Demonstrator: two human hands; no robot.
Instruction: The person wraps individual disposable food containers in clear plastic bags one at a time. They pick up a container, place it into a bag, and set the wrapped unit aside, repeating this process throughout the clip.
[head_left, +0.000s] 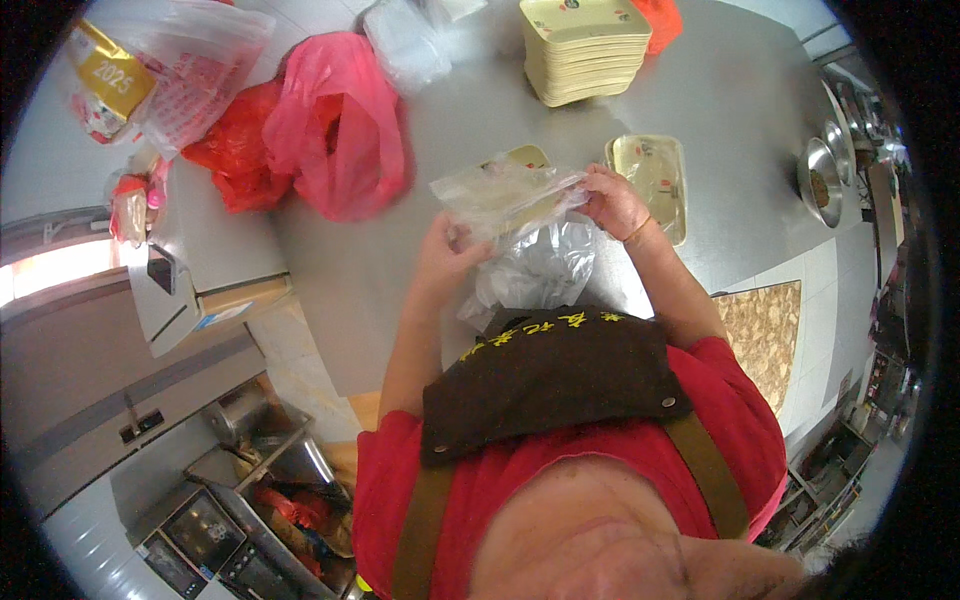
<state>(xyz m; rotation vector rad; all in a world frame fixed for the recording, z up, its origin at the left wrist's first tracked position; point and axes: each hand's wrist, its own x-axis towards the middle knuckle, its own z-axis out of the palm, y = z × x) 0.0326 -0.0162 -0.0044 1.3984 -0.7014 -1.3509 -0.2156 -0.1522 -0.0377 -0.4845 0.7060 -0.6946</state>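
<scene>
A clear thin plastic bag (502, 191) is stretched between my two hands above the steel table. My left hand (454, 251) pinches its near left side. My right hand (611, 202) grips its right end. Partly hidden behind the bag is a pale yellow tray (531, 156) with a printed pattern. More crumpled clear plastic (540, 262) lies between my forearms, close to my apron (555, 382). Just right of my right hand, another yellow rectangular tray (664, 191) rests on the table, with clear film over it.
A tall stack of yellow trays (589, 71) stands at the back of the steel table (720, 150). Pink (337, 127) and red plastic bags (244, 150) sit at the left. Metal bowls (821, 180) are at the right edge. A phone (161, 268) lies far left.
</scene>
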